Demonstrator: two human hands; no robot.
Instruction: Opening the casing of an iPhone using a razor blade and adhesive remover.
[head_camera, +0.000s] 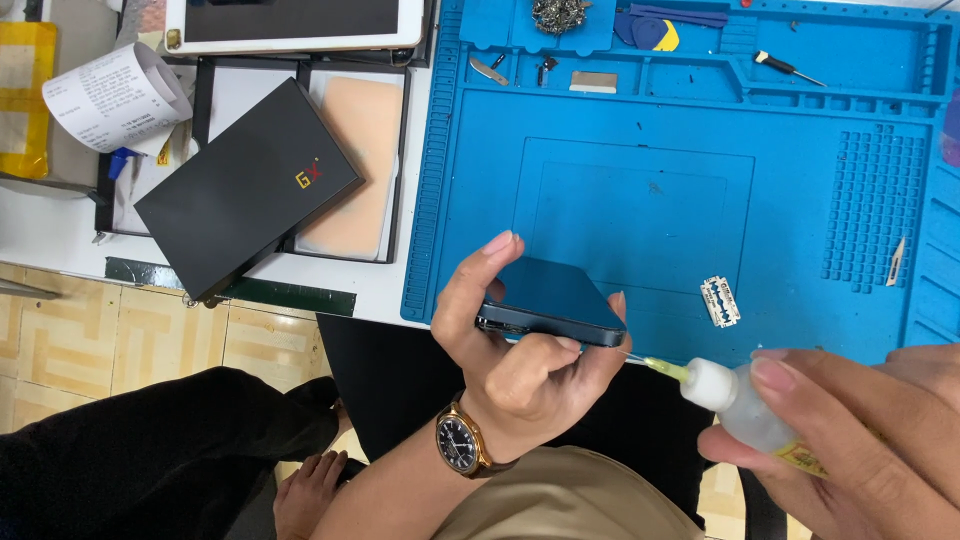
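**Needle tip meeting the phone's edge**

The right hand (860, 440) is gripping a small translucent squeeze bottle with a yellow needle tip (735, 395), fingers wrapped tightly around its body — the thin needle is reaching the lower right corner of a dark blue slab-shaped smartphone (555, 300). The left hand (510, 350), wearing a gold-cased wristwatch (460, 442), is clamping the phone by its edges, holding it just above the near rim of the blue silicone repair mat (690, 190). Beyond, 1 double-edged razor blade (720, 301) is lying on the mat — farther left, a flat black rectangular box (245, 185) is resting on the white table.
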